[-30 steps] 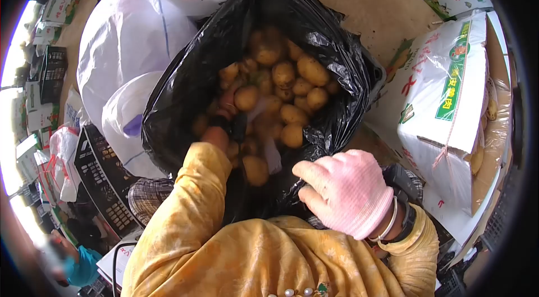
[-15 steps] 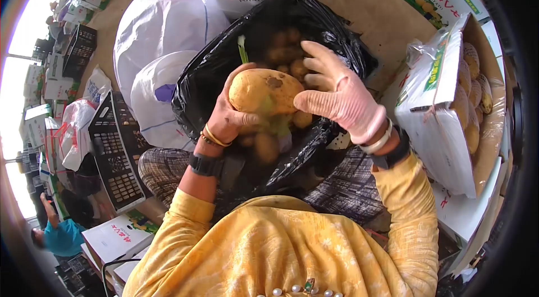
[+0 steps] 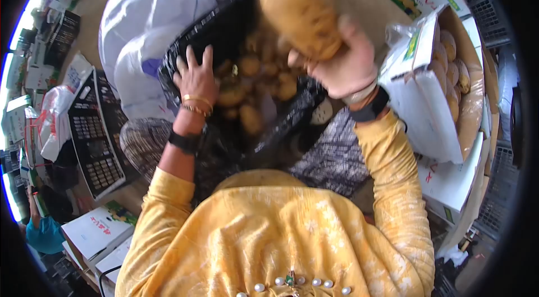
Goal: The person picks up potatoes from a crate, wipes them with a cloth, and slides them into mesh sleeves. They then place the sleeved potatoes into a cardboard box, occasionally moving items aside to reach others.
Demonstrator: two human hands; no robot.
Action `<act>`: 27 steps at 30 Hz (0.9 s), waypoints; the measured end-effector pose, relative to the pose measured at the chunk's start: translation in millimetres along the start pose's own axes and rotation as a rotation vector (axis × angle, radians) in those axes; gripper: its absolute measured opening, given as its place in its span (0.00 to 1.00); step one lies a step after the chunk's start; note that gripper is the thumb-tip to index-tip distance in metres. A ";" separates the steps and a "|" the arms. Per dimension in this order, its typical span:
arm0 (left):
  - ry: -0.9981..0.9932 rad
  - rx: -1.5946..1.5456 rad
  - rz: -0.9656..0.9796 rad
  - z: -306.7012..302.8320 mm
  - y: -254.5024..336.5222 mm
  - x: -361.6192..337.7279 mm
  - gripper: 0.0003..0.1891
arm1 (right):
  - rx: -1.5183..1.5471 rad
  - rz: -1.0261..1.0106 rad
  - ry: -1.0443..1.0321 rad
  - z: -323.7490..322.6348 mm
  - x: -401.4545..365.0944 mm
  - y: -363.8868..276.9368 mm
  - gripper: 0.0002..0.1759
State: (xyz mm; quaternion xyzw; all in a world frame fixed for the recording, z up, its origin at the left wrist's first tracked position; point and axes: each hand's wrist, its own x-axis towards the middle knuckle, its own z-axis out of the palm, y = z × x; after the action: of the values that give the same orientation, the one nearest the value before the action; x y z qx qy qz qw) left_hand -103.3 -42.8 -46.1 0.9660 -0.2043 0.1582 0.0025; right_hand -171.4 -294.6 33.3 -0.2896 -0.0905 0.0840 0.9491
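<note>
A large, motion-blurred yellow potato (image 3: pixel 300 10) is gripped at its lower end in my gloved right hand (image 3: pixel 349 66), raised over the far right side of a black plastic bag (image 3: pixel 182 44). Spread fingers on my left hand (image 3: pixel 197 79) hold nothing; they lie over the bag's left edge. Inside the bag, several smaller potatoes (image 3: pixel 251 120) lie in a loose heap between my knees.
An open white carton (image 3: pixel 421 109) at right holds several net-wrapped potatoes (image 3: pixel 449 61). White sacks (image 3: pixel 151 5) stand at far left, near a black crate (image 3: pixel 98 134). A person in a teal top (image 3: pixel 46 235) is at lower left.
The large potato has passed from my left hand to my right and moved up and to the right. My left hand has let go and shifted left to the bag's edge.
</note>
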 end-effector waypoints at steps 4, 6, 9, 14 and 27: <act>-0.527 -0.483 0.423 63.6 20.7 17.0 0.18 | 0.215 -0.010 -0.112 -23.0 2.0 -7.0 0.32; -0.770 -0.472 0.567 92.2 55.5 7.9 0.16 | 0.221 -0.002 -0.023 -24.1 -0.5 -8.7 0.31; -0.658 -0.558 0.572 140.9 92.9 -20.3 0.15 | 0.170 -0.066 0.175 -31.5 -5.7 -7.2 0.27; -0.557 -0.474 0.413 155.2 100.3 -20.3 0.13 | -0.701 -0.177 0.444 -38.7 -16.7 -11.9 0.18; -0.212 -1.177 -0.208 -41.1 93.7 59.7 0.16 | -0.708 -0.305 0.311 -4.2 -24.1 -14.4 0.45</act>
State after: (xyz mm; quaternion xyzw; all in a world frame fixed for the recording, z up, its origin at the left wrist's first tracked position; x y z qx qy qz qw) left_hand -101.2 -149.3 5.7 0.8278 -0.1614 -0.0797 0.5314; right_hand -192.2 -313.8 35.0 -0.5905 -0.0110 -0.1387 0.7950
